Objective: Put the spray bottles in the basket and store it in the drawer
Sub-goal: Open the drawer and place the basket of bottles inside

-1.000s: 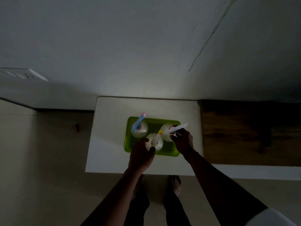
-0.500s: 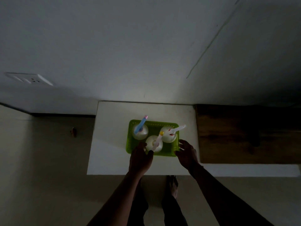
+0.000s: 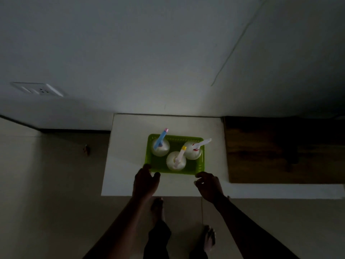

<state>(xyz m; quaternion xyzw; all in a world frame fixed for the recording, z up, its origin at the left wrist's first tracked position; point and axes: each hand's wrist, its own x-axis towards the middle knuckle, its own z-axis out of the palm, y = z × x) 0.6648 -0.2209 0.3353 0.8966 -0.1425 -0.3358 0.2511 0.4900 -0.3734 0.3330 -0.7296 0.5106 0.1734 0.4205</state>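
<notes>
White tabletop point(image 3: 130, 146) against the wall carries the green basket point(image 3: 158, 166), long axis left to right, three bottles point(image 3: 160, 148) upright inside, just beyond both hands, left hand point(image 3: 145, 181) and right hand point(image 3: 209, 185) empty, fingers loosely spread at its near corners.

Three spray bottles point(image 3: 176, 160), seemingly; one basket point(image 3: 201, 166)

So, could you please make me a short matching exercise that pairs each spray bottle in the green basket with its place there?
Things:
1. blue-headed bottle
2. yellow-tipped bottle
3. white-and-red-headed bottle

Places in the basket:
A. right end
B. far left corner
C. middle, by the near wall

Pairs: 1-B, 2-C, 3-A
</notes>
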